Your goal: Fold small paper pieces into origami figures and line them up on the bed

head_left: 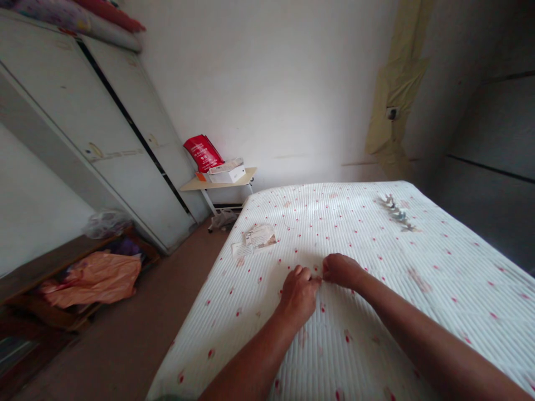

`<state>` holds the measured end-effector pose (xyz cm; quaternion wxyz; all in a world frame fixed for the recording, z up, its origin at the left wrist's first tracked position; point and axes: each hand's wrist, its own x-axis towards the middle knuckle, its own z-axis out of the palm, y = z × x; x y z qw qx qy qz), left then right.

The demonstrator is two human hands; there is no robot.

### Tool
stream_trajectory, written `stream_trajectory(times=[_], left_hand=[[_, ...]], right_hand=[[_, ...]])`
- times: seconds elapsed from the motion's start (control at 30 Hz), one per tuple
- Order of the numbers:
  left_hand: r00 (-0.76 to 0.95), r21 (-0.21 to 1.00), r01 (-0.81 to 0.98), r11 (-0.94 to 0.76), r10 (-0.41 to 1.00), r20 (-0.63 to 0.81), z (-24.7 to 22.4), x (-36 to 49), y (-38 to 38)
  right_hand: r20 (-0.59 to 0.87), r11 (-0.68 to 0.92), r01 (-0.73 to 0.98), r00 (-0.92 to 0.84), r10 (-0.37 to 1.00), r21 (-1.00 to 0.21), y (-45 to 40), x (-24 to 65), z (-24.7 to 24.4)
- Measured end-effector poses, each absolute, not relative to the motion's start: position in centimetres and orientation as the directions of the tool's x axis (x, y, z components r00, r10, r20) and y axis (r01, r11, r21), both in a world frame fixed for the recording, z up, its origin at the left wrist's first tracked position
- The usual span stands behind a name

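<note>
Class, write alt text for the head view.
A person's bare left hand and right hand nearly meet over a white, ribbed, red-dotted bed cover; any held item is unclear. Pale printed paper lies beyond, left; small grey pointed objects, right.

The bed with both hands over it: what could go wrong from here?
The left hand and right hand are close together; anything small pinched there, too tiny to make out, could slip and be hard to spot on the dotted cover.
The loose paper lies near the bed's left edge, so a brush of the arm might send it to the floor.
</note>
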<state>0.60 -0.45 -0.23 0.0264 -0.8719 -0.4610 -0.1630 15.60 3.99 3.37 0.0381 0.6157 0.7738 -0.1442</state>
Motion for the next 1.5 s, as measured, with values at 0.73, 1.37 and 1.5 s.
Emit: stream_trajectory(times=[0.73,1.37,1.5], left_hand=[[0.632,-0.051,0.768,-0.639,0.743,0.219,1.3,1.2,-1.6],[0.636,-0.027,0.761,-0.649,0.737,0.229,1.4,1.0,-1.5],[0.625,-0.002,0.769,-0.639,0.751,0.215,1.4,0.9,-1.5]], right_hand=[[-0.248,0.243,0.929,-0.314,0.916,-0.278,5.0,16.2,3.2],[-0.205,0.188,0.901,-0.285,0.936,-0.392,5.0,16.9,1.8],[-0.166,0.217,0.878,-0.312,0.936,-0.426,4.6,17.7,1.9]])
